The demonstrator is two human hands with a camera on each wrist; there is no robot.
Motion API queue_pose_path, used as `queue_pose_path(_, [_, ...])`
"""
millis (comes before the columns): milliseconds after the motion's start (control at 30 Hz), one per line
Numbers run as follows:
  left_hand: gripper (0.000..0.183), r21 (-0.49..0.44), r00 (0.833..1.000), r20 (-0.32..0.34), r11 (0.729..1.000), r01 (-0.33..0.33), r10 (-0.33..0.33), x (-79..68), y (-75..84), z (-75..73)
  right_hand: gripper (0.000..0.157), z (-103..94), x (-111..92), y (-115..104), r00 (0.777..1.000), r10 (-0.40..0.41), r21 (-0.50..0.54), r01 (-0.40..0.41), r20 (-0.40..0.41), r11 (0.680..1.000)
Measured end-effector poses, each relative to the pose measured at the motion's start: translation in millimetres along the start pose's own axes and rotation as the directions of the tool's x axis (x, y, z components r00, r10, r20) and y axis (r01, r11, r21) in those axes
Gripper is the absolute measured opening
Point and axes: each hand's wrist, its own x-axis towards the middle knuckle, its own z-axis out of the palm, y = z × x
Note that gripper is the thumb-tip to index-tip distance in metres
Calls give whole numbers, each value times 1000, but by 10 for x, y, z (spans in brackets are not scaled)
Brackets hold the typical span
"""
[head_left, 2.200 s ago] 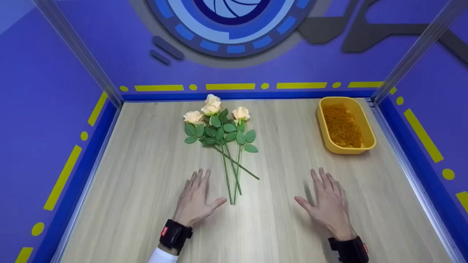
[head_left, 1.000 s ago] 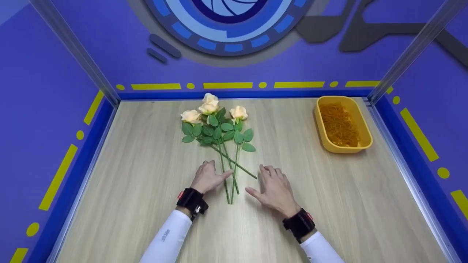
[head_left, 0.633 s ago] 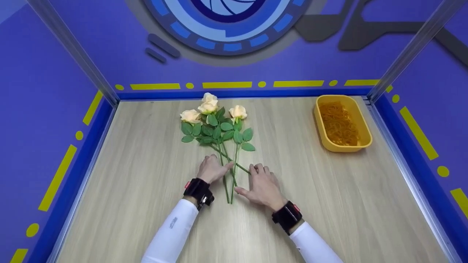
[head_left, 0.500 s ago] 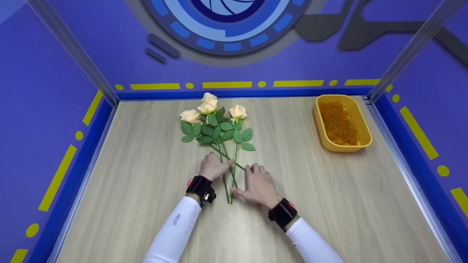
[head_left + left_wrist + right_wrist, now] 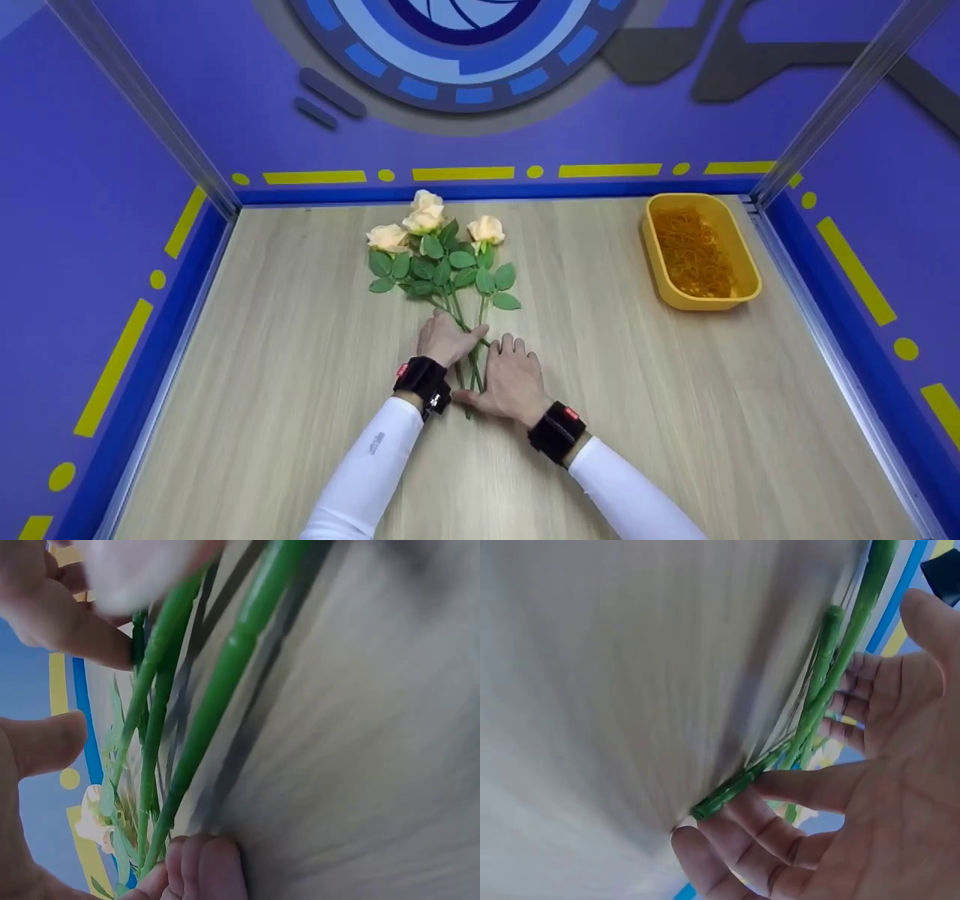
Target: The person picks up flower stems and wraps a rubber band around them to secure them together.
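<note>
Several cream roses (image 5: 424, 217) lie on the table, blooms pointing away and green leaves (image 5: 442, 270) bunched below them. My left hand (image 5: 448, 341) comes at the crossing stems from the left, its thumb stretched above them. In the left wrist view its fingertips (image 5: 206, 866) sit low beside the green stems (image 5: 225, 675), thumb apart. From the right, my right hand (image 5: 512, 384) reaches over the lower stems with its thumb spread. The right wrist view has its fingers (image 5: 742, 832) touching one cut stem end (image 5: 727, 795), the thumb standing away. Hands partly hide the stems.
A yellow tub (image 5: 664, 289) of thin amber rubber bands (image 5: 694, 251) stands at the back right of the wooden table (image 5: 300, 337). Blue panels with yellow marks (image 5: 315, 178) wall in the back and sides.
Both hands have moved inward from either side, the right one farther, and now meet around the stems. The rightmost stem end has swung slightly left; the blooms and tub stay put.
</note>
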Motion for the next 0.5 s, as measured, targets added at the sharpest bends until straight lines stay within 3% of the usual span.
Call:
queue_pose_path(167, [74, 20, 999, -26, 999, -45, 45, 69, -45, 51, 118, 22, 16, -33, 1000, -14, -33, 14, 19, 999])
queue_pose_path(367, [70, -22, 999, -20, 999, -31, 31, 119, -83, 33, 100, 30, -17, -37, 999, -42, 21, 42, -2, 999])
queue_pose_path(500, [68, -21, 1000, -17, 999, -26, 26, 313, -229, 193, 90, 48, -55, -33, 997, -65, 45, 67, -44, 997])
